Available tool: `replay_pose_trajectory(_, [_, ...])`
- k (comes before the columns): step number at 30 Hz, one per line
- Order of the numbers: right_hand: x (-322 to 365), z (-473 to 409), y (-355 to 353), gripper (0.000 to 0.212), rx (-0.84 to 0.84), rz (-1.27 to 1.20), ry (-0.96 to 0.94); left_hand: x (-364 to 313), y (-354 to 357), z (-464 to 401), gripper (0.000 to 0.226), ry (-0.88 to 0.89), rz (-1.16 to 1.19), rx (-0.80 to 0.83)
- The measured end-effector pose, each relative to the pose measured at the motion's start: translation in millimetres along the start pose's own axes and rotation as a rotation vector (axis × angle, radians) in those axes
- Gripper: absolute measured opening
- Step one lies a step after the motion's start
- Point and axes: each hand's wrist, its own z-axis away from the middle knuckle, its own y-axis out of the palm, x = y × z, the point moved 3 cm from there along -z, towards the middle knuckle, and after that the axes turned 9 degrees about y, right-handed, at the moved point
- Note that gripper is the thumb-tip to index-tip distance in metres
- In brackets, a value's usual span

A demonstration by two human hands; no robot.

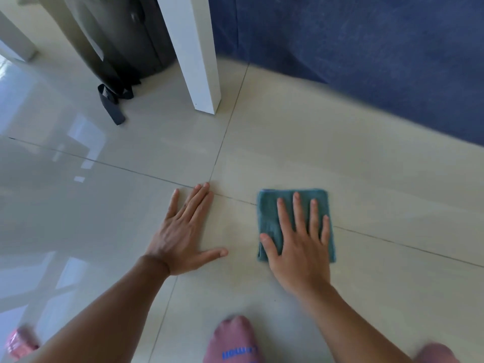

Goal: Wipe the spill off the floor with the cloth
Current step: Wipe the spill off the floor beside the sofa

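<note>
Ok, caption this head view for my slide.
Right hand presses folded teal cloth flat on tiled floor.

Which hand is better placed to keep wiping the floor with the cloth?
Right. The right hand lies flat on the folded teal cloth, fingers spread. The left hand rests on bare floor tile, apart from it.

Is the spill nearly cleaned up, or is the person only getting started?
Hard to say how much is done: no puddle shows on the glossy floor. In hand: the right hand lies flat, fingers spread, on the folded teal cloth; the left hand braces on bare tile. Left: lifting the cloth to check beneath it.
</note>
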Motion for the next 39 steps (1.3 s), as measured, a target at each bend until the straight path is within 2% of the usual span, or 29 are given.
replay_pose_trajectory(2, [7.0, 45.7, 3.8, 0.086, 0.036, -0.023, -0.032, 0.8, 0.7, 2.3, 0.11, -0.034, 0.01, -0.025])
replay_pose_trajectory(4, [28.2, 67.8, 8.6, 0.085, 0.099, -0.039, -0.167, 0.7, 2.0, 2.7, 0.102, -0.031, 0.006, -0.041])
replay_pose_trajectory(6, [43.2, 33.5, 7.0, 0.078, 0.073, -0.03, -0.331, 1.3, 3.2, 1.7, 0.095, -0.016, 0.008, -0.064])
replay_pose_trajectory(7, [45.9, 5.4, 3.9, 0.075, 0.06, -0.014, -0.354, 2.6, 3.8, 1.4, 0.093, -0.017, 0.009, -0.08])
replay_pose_trajectory(9, [34.2, -42.4, -3.3, 0.074, 0.027, -0.005, -0.217, 4.0, 4.5, 0.9, 0.088, -0.05, 0.004, -0.107])
replay_pose_trajectory(11, [18.5, -39.6, -2.2, 0.076, -0.01, -0.021, -0.034, 5.7, 5.8, 2.0, 0.082, -0.11, 0.0, -0.13])
replay_pose_trajectory(12, [15.0, -23.0, -1.0, 0.078, -0.008, -0.02, -0.032, 5.7, 6.4, 3.2, 0.08, -0.132, 0.0, -0.133])
replay_pose_trajectory(14, [11.1, 5.2, 0.9, 0.081, 0.008, -0.001, -0.15, 6.4, 6.3, 4.0, 0.078, -0.148, -0.01, -0.142])
replay_pose_trajectory(16, [10.3, -9.8, -1.5, 0.081, 0.018, 0.022, -0.224, 6.5, 5.5, 2.3, 0.077, -0.131, -0.01, -0.143])
replay_pose_trajectory(18, [27.5, -42.5, -7.9, 0.081, 0.013, -0.029, -0.067, 8.5, 5.3, 0.9, 0.074, -0.128, -0.008, -0.153])
replay_pose_trajectory(20, [50.9, -31.5, -4.5, 0.084, 0.036, -0.084, 0.043, 9.0, 6.2, 1.4, 0.07, -0.138, -0.012, -0.158])
replay_pose_trajectory(21, [58.3, -7.5, -0.7, 0.086, 0.062, -0.084, -0.028, 8.3, 7.4, 2.1, 0.069, -0.135, -0.007, -0.156])
replay_pose_trajectory(22, [57.3, 20.7, 2.7, 0.087, 0.086, -0.063, -0.176, 7.8, 8.2, 3.0, 0.068, -0.134, -0.007, -0.161])
replay_pose_trajectory(24, [25.9, 46.0, 3.4, 0.085, 0.126, 0.0, -0.437, 9.2, 8.0, 2.7, 0.067, -0.147, -0.02, -0.167])
replay_pose_trajectory(25, [9.7, 38.9, 3.3, 0.082, 0.114, 0.031, -0.471, 9.6, 8.1, 2.3, 0.067, -0.146, -0.019, -0.157])
replay_pose_trajectory(26, [-0.4, 23.4, 0.9, 0.081, 0.079, 0.045, -0.398, 9.6, 8.4, 2.2, 0.067, -0.144, -0.011, -0.15])
replay_pose_trajectory(27, [-2.2, 4.3, -1.7, 0.08, 0.05, 0.026, -0.248, 9.3, 8.3, 2.5, 0.066, -0.145, -0.011, -0.152])
replay_pose_trajectory(29, [26.4, -13.1, -2.7, 0.081, 0.056, -0.041, -0.009, 10.5, 8.5, 1.3, 0.066, -0.143, -0.025, -0.149])
replay_pose_trajectory(30, [45.2, -4.4, -2.6, 0.081, 0.084, -0.06, -0.02, 9.8, 9.0, 1.9, 0.066, -0.141, -0.031, -0.144])
replay_pose_trajectory(32, [58.4, 28.5, 6.0, 0.074, 0.132, -0.036, -0.241, 9.6, 9.4, 2.7, 0.065, -0.145, -0.039, -0.143])
replay_pose_trajectory(35, [17.4, 48.1, 0.6, 0.064, 0.194, 0.015, -0.44, 8.7, 8.6, 3.8, 0.065, -0.153, -0.039, -0.124])
replay_pose_trajectory(37, [3.3, 36.3, -5.0, 0.065, 0.158, 0.027, -0.408, 7.6, 7.9, 5.5, 0.066, -0.154, -0.044, -0.131])
replay_pose_trajectory(39, [21.8, 18.2, -6.4, 0.073, 0.154, 0.013, -0.361, 7.9, 7.7, 3.8, 0.066, -0.155, -0.05, -0.133])
